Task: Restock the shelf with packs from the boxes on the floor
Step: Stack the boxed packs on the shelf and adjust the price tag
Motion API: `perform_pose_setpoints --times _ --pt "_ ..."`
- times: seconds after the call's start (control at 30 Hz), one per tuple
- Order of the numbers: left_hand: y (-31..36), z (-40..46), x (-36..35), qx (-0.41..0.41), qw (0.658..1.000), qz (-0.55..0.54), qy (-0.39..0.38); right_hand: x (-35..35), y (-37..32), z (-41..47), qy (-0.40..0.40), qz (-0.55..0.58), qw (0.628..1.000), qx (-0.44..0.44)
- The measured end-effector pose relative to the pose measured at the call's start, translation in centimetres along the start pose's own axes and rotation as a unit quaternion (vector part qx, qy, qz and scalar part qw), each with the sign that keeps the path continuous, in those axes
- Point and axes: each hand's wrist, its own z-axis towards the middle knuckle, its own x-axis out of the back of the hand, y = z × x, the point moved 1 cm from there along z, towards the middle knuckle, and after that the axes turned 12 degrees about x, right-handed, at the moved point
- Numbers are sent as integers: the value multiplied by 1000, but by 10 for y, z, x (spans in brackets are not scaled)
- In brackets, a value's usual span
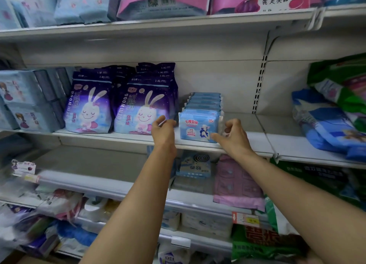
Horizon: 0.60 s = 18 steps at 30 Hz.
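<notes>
Squaring the row of light-blue packs (199,125) on the shelf (247,139) wants even pressure: left hand (163,130) and right hand (233,136) flank it, fingers loosely curled, gripping nothing.

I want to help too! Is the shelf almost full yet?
Partly. A row of small light-blue packs already stands on the white middle shelf. Left hand and right hand flank the front pack. Bare shelf to its right needs filling.
</notes>
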Motion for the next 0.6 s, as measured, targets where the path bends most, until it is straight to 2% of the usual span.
perform_pose_setpoints --times 0.13,0.27,0.43,0.6 --pt "1 -11 18 25 996 -91 3 6 -6 -14 41 13 999 -16" --pt "-13 -31 37 103 980 -162 -62 13 -11 -38 98 78 992 -13" --pt "-41 -56 49 182 968 -124 -120 20 -16 -78 121 140 982 -33" --pt "-81 -73 62 270 947 -59 -165 32 -7 -136 114 139 980 -82"
